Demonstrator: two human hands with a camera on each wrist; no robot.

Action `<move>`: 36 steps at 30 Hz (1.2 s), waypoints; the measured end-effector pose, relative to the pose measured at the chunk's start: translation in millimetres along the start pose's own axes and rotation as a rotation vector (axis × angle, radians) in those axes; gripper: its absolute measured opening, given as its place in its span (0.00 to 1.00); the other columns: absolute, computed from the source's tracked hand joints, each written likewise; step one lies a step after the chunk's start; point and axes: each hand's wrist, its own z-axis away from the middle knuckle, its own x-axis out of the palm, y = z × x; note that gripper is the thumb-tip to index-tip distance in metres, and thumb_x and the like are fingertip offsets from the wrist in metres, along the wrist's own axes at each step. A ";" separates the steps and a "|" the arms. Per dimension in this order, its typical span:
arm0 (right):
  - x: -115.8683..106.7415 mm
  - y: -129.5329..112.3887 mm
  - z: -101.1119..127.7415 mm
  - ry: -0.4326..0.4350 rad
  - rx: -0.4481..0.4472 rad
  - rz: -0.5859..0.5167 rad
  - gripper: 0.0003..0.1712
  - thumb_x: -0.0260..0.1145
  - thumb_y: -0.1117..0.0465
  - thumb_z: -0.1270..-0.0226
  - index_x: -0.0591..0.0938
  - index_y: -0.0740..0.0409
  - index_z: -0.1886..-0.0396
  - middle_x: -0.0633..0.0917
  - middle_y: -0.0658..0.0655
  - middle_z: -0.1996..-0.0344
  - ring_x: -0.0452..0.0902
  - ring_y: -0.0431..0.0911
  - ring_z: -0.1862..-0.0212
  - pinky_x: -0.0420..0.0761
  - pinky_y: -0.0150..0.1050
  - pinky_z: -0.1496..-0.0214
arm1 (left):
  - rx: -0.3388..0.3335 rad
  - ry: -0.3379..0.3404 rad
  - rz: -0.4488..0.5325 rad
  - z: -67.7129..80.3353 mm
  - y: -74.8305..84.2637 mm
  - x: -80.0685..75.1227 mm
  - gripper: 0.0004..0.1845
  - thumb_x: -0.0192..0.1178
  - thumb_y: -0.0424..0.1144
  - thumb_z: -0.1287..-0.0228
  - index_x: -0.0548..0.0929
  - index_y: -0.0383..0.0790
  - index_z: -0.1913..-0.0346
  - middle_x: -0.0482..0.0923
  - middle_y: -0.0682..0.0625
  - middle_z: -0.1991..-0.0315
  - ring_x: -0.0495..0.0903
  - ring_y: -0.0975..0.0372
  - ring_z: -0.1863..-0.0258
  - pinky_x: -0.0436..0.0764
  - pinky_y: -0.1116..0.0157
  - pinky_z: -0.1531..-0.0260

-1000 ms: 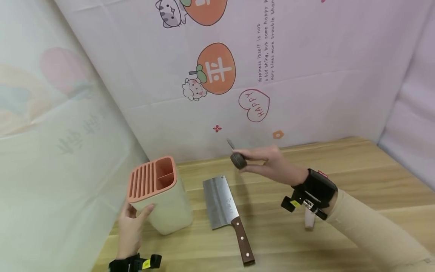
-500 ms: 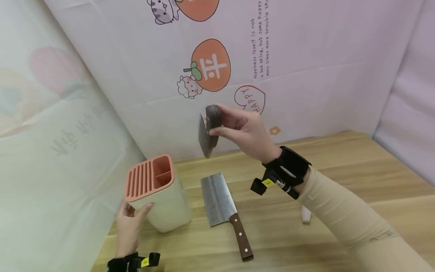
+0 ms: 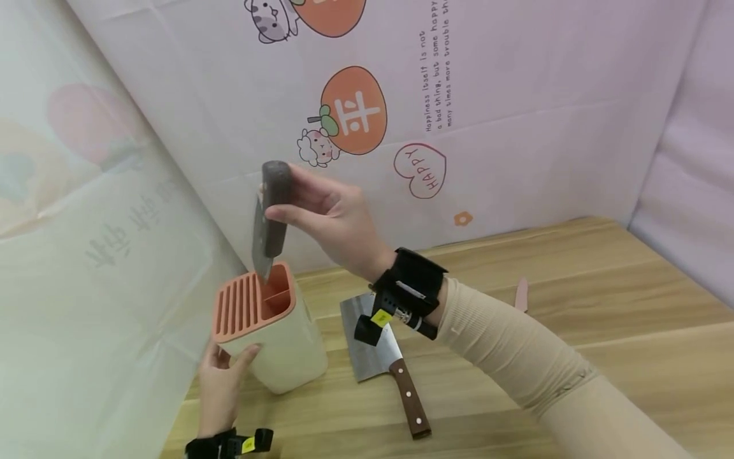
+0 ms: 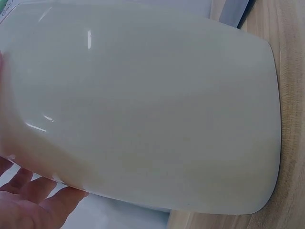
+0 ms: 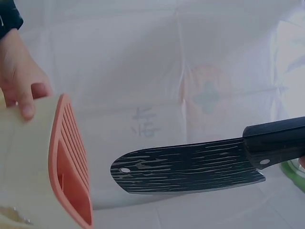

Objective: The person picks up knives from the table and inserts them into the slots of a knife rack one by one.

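Right hand (image 3: 327,213) grips a dark cleaver (image 5: 190,167) above the knife block (image 3: 269,331); left hand (image 3: 220,382) clasps the block.

The dark knife (image 3: 265,226) had a broad blade with a black wavy grain and a small hole near its rounded tip, and a dark handle with a pale rivet (image 5: 261,161). It hung nearly upright, handle uppermost, its tip just over the orange top of the knife block (image 3: 269,331). The block was a cream, rounded box with an orange slotted lid: a row of narrow slots and a wider open compartment. It stood tilted near the surface's (image 3: 573,299) left edge, towards the back.
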 end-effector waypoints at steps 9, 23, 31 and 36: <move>32.3 12.9 -3.0 -0.030 0.092 -0.005 0.29 0.68 0.79 0.35 0.76 0.76 0.34 0.84 0.72 0.46 0.85 0.45 0.46 0.85 0.45 0.39 | -0.009 -0.007 -0.003 -3.9 -2.2 -3.2 0.45 0.72 0.30 0.36 0.62 0.46 0.20 0.60 0.48 0.22 0.61 0.53 0.25 0.77 0.77 0.41; 56.6 28.8 -5.3 -0.035 0.296 0.061 0.35 0.73 0.72 0.35 0.73 0.69 0.29 0.84 0.63 0.41 0.85 0.39 0.46 0.84 0.35 0.40 | 0.045 -0.068 0.038 -4.8 -4.8 -2.7 0.45 0.70 0.29 0.34 0.61 0.52 0.19 0.60 0.50 0.23 0.62 0.55 0.26 0.78 0.73 0.39; 73.9 40.8 -19.7 -0.039 0.398 0.078 0.34 0.76 0.68 0.37 0.77 0.64 0.31 0.87 0.59 0.46 0.85 0.34 0.50 0.84 0.28 0.45 | 0.042 -0.090 0.022 -5.7 -4.5 -1.0 0.45 0.70 0.30 0.34 0.61 0.54 0.19 0.59 0.51 0.23 0.61 0.54 0.26 0.78 0.76 0.42; 89.9 60.9 -12.3 -0.052 0.512 0.094 0.35 0.77 0.66 0.37 0.77 0.62 0.30 0.87 0.58 0.45 0.85 0.35 0.51 0.86 0.27 0.51 | 0.028 -0.081 -0.048 -5.3 -3.5 -6.2 0.45 0.71 0.35 0.33 0.59 0.63 0.19 0.52 0.59 0.19 0.52 0.56 0.21 0.75 0.70 0.34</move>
